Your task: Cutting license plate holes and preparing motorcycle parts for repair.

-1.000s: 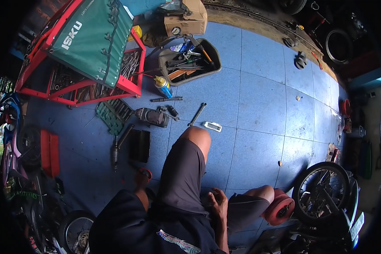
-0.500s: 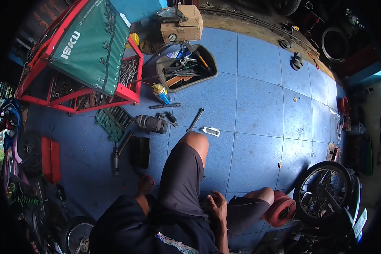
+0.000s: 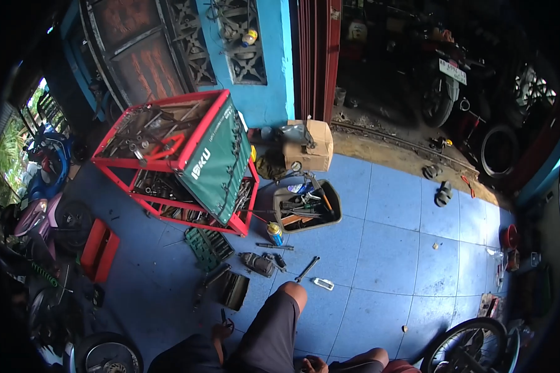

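Looks like the head view tipped up since half a second before: floor and both hands sat lower in the frame, and the top of the red tool cart (image 3: 203, 129) had come into sight. Left hand (image 3: 220, 332) was down on the outer side of the raised left thigh (image 3: 266, 329), fingers bent around or against a small dark thing (image 3: 228, 323); honestly couldn't tell if it was gripped or just touched, or how far the fingers were open. That dark thing was right at the hand, just below a black open tray (image 3: 238, 293) on the blue tiles. Right hand (image 3: 314, 365) was at the bottom edge between the legs, partly cut off, fingers looking loosely curled, no way to tell if they had hold of anything. Past the knee lay a wrench (image 3: 307, 269) with a white frame-shaped piece (image 3: 331, 286) near it. Left of those were a lumpy grey thing (image 3: 257, 264) and a green socket case (image 3: 198, 245). Further out, a spray can (image 3: 275, 234) stood just beside a tool-filled tub (image 3: 320, 224), with a cardboard box (image 3: 315, 149) behind.
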